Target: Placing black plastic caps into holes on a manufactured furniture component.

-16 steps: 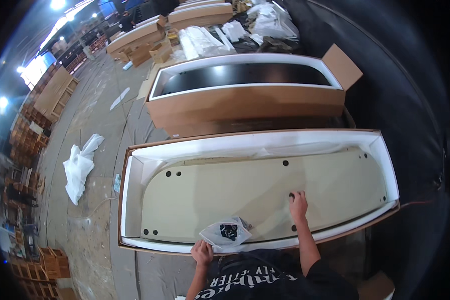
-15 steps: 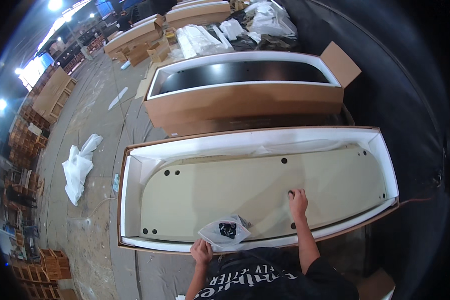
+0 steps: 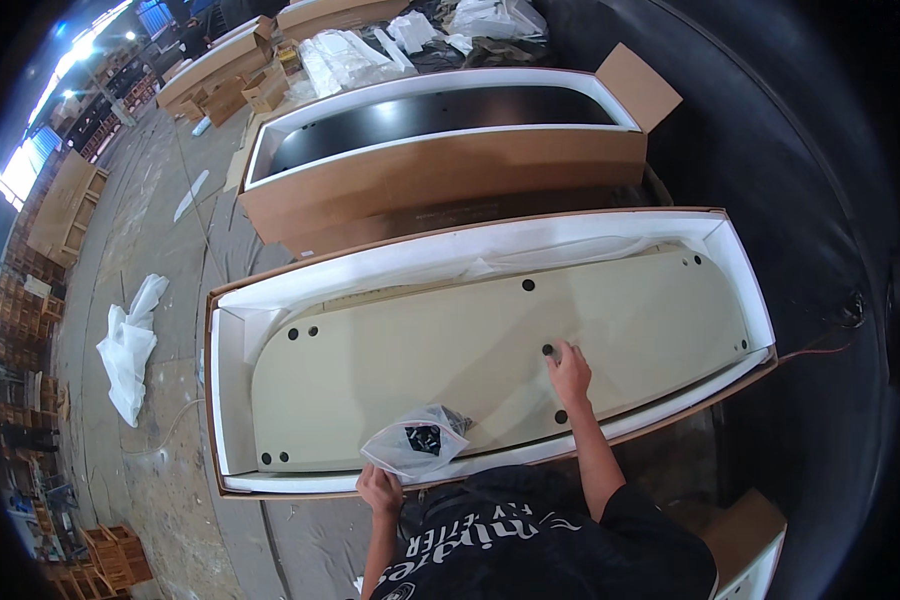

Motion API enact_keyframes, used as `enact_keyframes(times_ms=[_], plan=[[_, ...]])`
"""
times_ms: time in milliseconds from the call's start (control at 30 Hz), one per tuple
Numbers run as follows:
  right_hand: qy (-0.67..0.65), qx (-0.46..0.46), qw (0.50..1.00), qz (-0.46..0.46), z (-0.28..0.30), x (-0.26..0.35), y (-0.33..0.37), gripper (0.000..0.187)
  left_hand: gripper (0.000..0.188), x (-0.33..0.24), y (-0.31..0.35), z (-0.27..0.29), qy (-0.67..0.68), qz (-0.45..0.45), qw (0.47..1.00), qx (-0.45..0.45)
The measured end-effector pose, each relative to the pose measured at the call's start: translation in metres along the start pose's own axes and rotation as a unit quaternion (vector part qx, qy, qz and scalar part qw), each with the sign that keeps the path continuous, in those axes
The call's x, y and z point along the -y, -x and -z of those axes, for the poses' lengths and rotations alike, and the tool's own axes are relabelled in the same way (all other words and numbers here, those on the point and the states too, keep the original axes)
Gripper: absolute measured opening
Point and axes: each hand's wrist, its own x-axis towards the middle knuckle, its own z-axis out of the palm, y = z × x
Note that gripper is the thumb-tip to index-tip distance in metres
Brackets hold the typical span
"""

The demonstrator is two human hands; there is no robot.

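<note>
A long beige panel with rounded corners lies in an open cardboard box lined with white foam. Black round spots dot its ends and its middle. My right hand is over the panel's middle, thumb and fingers pinched at a small black round cap. Whether the cap is lifted or sits against the panel is hard to tell. With closed fingers, my left hand grips the rim of a clear plastic bag at the box's near edge. Small black pieces show inside the bag.
Behind this box stands another cardboard box holding a black panel, its flap raised. White wrapping lies on the floor at left. Dark sheeting hangs on the right. A red cord runs from the box's right corner.
The whole view has shifted, so the boxes appear further up and left. My right hand has drawn slightly right of the black cap, which shows more plainly. My left hand still grips the bag.
</note>
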Motion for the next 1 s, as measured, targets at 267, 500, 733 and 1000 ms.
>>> enact_keyframes(times_ms=[267, 500, 733, 1000], plan=[[-0.047, 0.061, 0.997, -0.013, 0.009, 0.002, 0.002, 0.040, 0.004, 0.007, 0.003, -0.004, 0.009, 0.000, 1.000, -0.005], [-0.069, 0.064, 0.996, -0.013, 0.005, -0.001, 0.006, 0.035, 0.005, 0.013, 0.009, -0.006, -0.004, -0.022, 1.000, -0.022], [-0.101, 0.053, 0.993, -0.030, -0.005, -0.004, 0.011, 0.031, 0.007, 0.011, 0.007, -0.004, -0.005, -0.003, 1.000, 0.002], [-0.134, 0.039, 0.987, -0.077, -0.005, 0.006, 0.013, 0.029, 0.010, 0.011, 0.007, -0.004, -0.004, -0.016, 1.000, 0.010]])
